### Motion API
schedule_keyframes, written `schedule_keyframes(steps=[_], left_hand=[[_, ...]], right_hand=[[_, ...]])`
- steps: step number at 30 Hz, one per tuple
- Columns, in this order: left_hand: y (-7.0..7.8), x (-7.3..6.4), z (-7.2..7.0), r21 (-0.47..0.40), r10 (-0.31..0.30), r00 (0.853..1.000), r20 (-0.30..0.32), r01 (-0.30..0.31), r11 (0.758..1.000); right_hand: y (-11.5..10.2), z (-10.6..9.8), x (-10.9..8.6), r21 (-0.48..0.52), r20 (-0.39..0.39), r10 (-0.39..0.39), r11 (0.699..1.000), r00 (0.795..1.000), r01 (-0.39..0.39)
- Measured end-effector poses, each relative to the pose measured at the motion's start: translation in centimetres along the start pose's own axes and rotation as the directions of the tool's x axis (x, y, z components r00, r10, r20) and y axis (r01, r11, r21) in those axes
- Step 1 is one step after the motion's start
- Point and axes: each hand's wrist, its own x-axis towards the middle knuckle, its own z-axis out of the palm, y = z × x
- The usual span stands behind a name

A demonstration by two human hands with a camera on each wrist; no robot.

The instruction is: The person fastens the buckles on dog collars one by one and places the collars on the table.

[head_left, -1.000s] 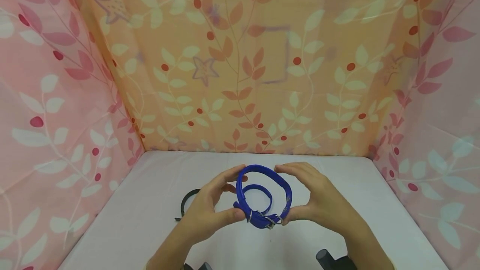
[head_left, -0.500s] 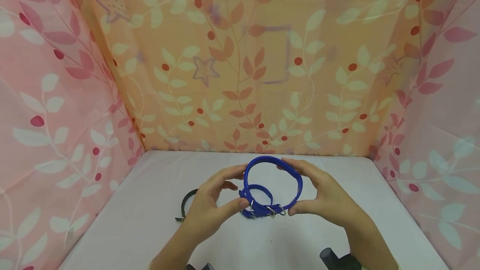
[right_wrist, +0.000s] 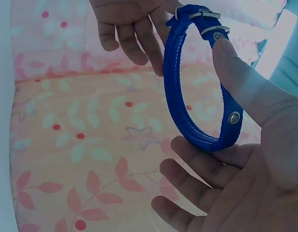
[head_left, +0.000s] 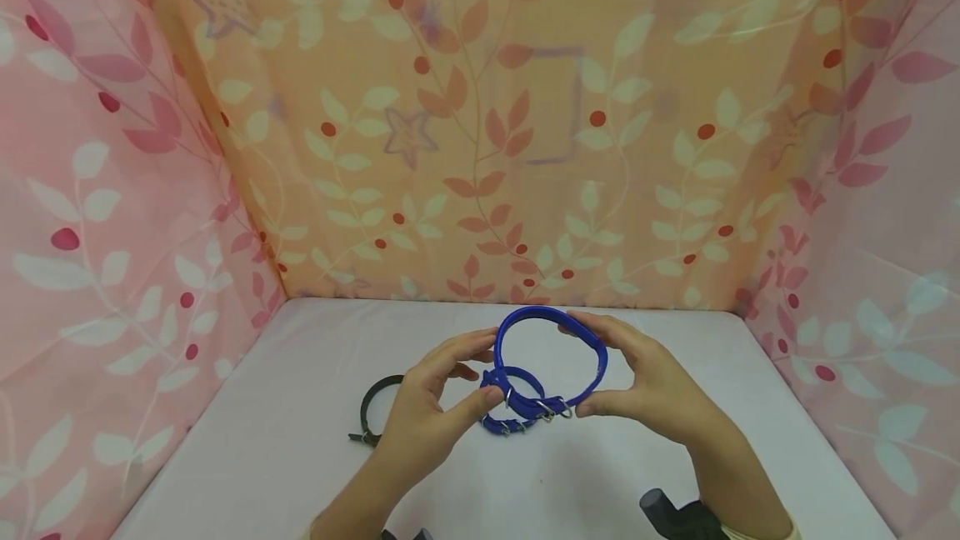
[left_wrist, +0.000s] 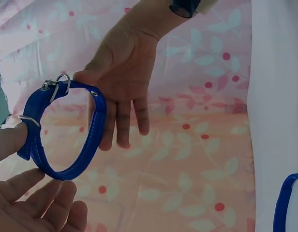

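A blue collar (head_left: pixel 531 407) with a metal buckle and D-ring is held up as a round loop above the table. My left hand (head_left: pixel 431 394) pinches its left side, the thumb by the buckle end and the fingertips behind. On the other side, my right hand (head_left: pixel 656 386) holds the strap between thumb and fingers. Metal eyelets (right_wrist: pixel 234 117) show along the strap in the right wrist view. A second blue collar (head_left: pixel 507 426) lies on the table, partly covered by the held one in the head view. Left of it lies a black collar (head_left: pixel 365 415), partly hidden behind my left hand.
The white table (head_left: pixel 300 473) is enclosed by a yellow patterned curtain (head_left: pixel 480 107) at the back and pink ones (head_left: pixel 142 232) at the sides. Dark wrist devices (head_left: pixel 678 515) show at the lower edge.
Both hands have raised the blue collar and shifted it slightly right, with its loop turning a little. More of the collar lying behind it now shows. The head view has shifted slightly.
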Motion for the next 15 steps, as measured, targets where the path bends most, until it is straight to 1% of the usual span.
schedule_keyframes(steps=[7,10,15], left_hand=[[-0.15,-0.21,0.19,0.018,-0.014,1.000,-0.007,0.014,1.000],[-0.23,-0.11,0.26,0.031,-0.021,1.000,-0.004,0.021,0.999],[-0.40,-0.01,0.49,0.063,-0.070,0.997,0.020,0.068,0.996]], right_hand=[[0.04,-0.15,0.06,-0.029,0.028,0.026,0.999,0.999,-0.025],[0.09,-0.30,0.14,-0.061,0.028,0.055,0.997,0.998,-0.053],[0.25,-0.26,-0.33,-0.123,0.001,0.119,0.985,0.993,-0.118]])
